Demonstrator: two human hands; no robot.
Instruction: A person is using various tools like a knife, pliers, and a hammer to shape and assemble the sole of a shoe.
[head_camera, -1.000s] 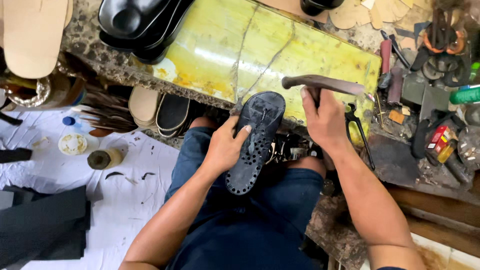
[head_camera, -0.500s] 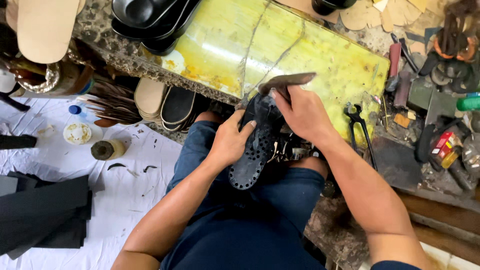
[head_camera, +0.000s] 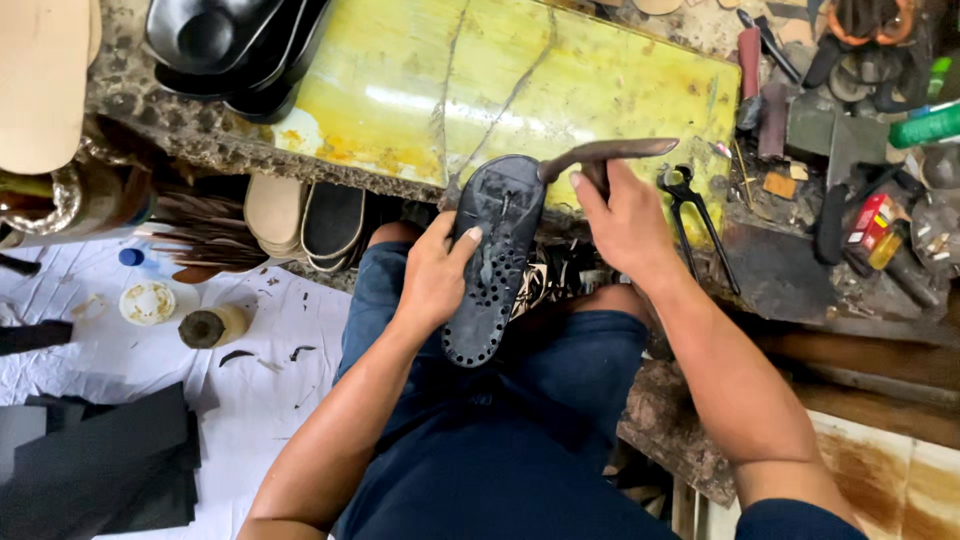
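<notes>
- Your left hand (head_camera: 432, 280) is closed around the side of a black shoe sole (head_camera: 495, 255), thumb lying over its studded face, so the sole is pinned sole-up over your lap.
- The sole's upper end leans at the edge of the yellow-stained bench top (head_camera: 520, 90), which likely steadies it against blows.
- Your right hand (head_camera: 625, 220) is wrapped tight round the handle of a dark hammer (head_camera: 605, 152); its long head juts out level, just above the sole's top end and seemingly touching it.
- The sole lies between both hands: left hand on its left edge, right hand just beside its upper right corner.
- Black pincers (head_camera: 690, 200) lie on the bench just beside your right hand, within easy reach.
- A stack of black soles (head_camera: 220, 45) sits well apart at the bench's far left.
- On the white sheet on the floor to your left lie dark cut sheets (head_camera: 100, 460) and a small glue-stained pot (head_camera: 147, 302).
</notes>
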